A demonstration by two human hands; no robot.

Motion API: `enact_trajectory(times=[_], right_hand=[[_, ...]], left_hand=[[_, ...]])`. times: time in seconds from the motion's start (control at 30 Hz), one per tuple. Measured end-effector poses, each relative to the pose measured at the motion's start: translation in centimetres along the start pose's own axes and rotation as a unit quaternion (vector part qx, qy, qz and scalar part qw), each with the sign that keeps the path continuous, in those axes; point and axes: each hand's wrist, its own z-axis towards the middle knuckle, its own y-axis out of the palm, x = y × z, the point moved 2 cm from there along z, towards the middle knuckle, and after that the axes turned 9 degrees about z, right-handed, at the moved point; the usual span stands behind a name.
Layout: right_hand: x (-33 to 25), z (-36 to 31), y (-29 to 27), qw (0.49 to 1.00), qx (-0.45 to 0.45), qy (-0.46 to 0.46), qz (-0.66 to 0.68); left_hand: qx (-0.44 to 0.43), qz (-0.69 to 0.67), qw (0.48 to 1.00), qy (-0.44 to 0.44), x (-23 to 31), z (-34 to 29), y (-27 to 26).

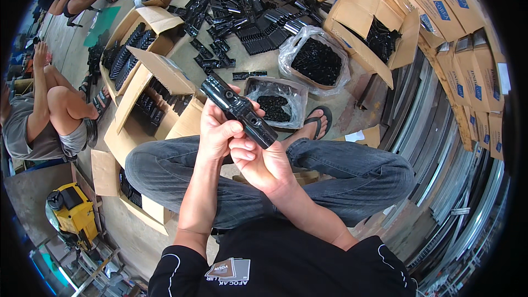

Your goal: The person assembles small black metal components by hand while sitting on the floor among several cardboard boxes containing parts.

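Note:
A glossy black tubular metal part [237, 109] with round holes near its middle is held up in front of me, slanting from upper left to lower right. My left hand [213, 135] grips it from the left, thumb pressed along its side. The fingers of my right hand [264, 165] curl round its lower end. Just beyond it stands a small plastic-lined box [300, 96] of small black pieces [273, 109]. Farther right is a clear plastic bag [344, 77] filled with small black parts [316, 61].
A heap of similar black parts [242, 11] covers the floor ahead. Open cartons [157, 71] of parts stand left, another carton [368, 8] at right. Long metal profiles [440, 159] lie along the right side. Two other people sit at left, near a yellow machine [74, 214].

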Motion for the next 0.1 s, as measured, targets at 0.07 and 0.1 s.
enact_trajectory(times=[0.07,0.1], right_hand=[[-0.13,-0.05,-0.27,1.0,-0.012,0.001,0.003],[-0.21,-0.1,-0.55,1.0,-0.014,-0.003,0.0]], left_hand=[[-0.004,0.004,1.0,-0.004,-0.14,0.01,-0.13],[-0.009,0.006,1.0,-0.009,-0.24,-0.01,-0.23]])
